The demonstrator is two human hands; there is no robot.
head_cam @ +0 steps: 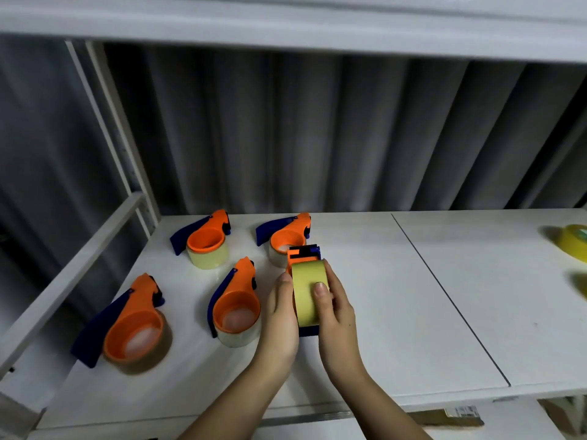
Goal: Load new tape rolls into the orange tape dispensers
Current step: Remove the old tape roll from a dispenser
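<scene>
**Both hands on one dispenser, mid-worktop**

Both hands meet at the middle of the white worktop (413,312). I see the left hand (281,315) cupped against the side of a yellow tape roll (306,293), fingers mostly hidden behind it. Right hand (333,308) wraps the other side, thumb pressed flat on the roll's face. Roll sits edge-on in an orange dispenser (303,254), blue parts at front and rear. Forearms come in from the near edge.

Open surface lies to the right; a seam crosses it. Four loaded dispensers (206,239) crowd the left. Spare yellow roll (571,241) at far right edge.
</scene>
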